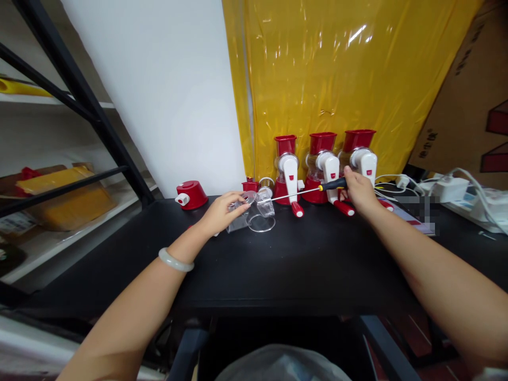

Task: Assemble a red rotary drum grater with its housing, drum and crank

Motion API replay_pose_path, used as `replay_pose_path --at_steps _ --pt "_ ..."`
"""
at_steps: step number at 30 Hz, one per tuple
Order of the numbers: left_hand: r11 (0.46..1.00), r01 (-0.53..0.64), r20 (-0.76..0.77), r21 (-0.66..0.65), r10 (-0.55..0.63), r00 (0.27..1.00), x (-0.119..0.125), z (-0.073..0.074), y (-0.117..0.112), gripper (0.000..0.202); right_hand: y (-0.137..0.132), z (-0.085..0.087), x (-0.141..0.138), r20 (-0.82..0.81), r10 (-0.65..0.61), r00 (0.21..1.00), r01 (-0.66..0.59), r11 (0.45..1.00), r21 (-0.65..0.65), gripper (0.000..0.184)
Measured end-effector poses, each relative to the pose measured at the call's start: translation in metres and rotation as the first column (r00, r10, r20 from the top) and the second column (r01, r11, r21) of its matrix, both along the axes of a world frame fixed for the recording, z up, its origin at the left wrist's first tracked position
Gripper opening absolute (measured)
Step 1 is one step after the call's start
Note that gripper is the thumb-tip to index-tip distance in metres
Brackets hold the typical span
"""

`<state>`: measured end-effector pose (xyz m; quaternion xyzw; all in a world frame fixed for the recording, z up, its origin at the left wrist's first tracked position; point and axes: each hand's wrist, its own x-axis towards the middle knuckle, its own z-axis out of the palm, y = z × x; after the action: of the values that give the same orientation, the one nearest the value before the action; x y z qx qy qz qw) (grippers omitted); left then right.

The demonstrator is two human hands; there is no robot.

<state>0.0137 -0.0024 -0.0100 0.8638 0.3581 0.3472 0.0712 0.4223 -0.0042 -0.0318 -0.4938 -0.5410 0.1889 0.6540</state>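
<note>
My left hand (222,211) grips a clear plastic housing (254,210) that rests on the black table (301,264). My right hand (359,189) holds a screwdriver (313,190) by its black and yellow handle; the metal shaft points left toward the clear housing, its tip just short of it. Behind, three assembled red and white hand-crank grinders (288,166) (323,166) (359,159) stand in a row against the yellow sheet.
A red base part (191,194) with a white knob lies at the back left. A small red part (251,186) and a metal drum (266,184) sit behind the housing. White cables and a power strip (448,189) lie at the right. Black shelving (79,174) stands left.
</note>
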Motion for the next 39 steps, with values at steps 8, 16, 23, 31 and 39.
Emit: replay_pose_path --at_steps 8,16,23,31,39 --pt "1.000 0.002 -0.002 -0.010 -0.002 1.000 0.000 0.000 0.000 0.033 0.006 0.001 -0.004 -0.192 0.009 0.981 -0.027 0.995 -0.093 0.039" --pt "1.000 0.003 -0.002 -0.008 -0.003 1.000 -0.001 -0.001 0.001 0.032 0.002 0.009 -0.006 -0.339 0.125 0.932 -0.155 0.986 -0.062 0.012" --pt "1.000 0.009 0.003 -0.008 -0.009 1.000 0.000 0.000 0.000 0.032 0.008 0.001 -0.006 -0.202 0.062 0.978 -0.076 0.995 -0.062 0.035" --pt "1.000 0.006 -0.007 0.002 -0.006 1.000 0.000 0.001 0.000 0.032 0.011 -0.004 -0.004 -0.145 0.036 0.989 -0.041 0.999 -0.034 0.045" --pt "1.000 0.012 -0.001 -0.002 -0.012 1.000 0.000 0.000 0.000 0.032 0.009 0.000 -0.007 -0.188 0.016 0.982 -0.023 0.999 -0.035 0.043"
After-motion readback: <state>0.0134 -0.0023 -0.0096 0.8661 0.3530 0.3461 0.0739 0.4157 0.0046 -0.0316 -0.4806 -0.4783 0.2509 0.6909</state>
